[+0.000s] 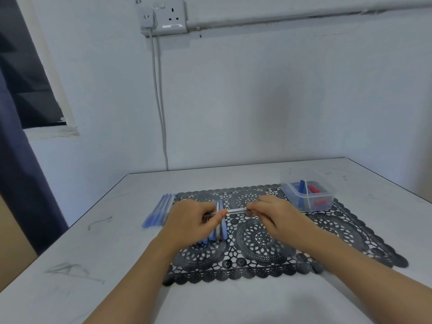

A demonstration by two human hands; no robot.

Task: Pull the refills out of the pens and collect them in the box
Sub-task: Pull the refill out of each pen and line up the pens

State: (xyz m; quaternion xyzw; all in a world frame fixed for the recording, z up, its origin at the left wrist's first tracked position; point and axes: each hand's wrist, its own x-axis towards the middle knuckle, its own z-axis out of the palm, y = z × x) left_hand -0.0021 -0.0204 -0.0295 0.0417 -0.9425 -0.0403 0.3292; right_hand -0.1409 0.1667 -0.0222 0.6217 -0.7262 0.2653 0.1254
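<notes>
L hand, R hand — each grip clamped on clear pen, over mat, box far-right

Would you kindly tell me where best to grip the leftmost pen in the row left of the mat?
Probably pinch the leftmost pen at mid-barrel, from above and from its left: it lies flat on the table, other pens crowd its right side, and its left side looks free.

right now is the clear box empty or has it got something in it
Not empty: blue pieces and red pieces show inside the clear box, through its open top and wall.
</notes>
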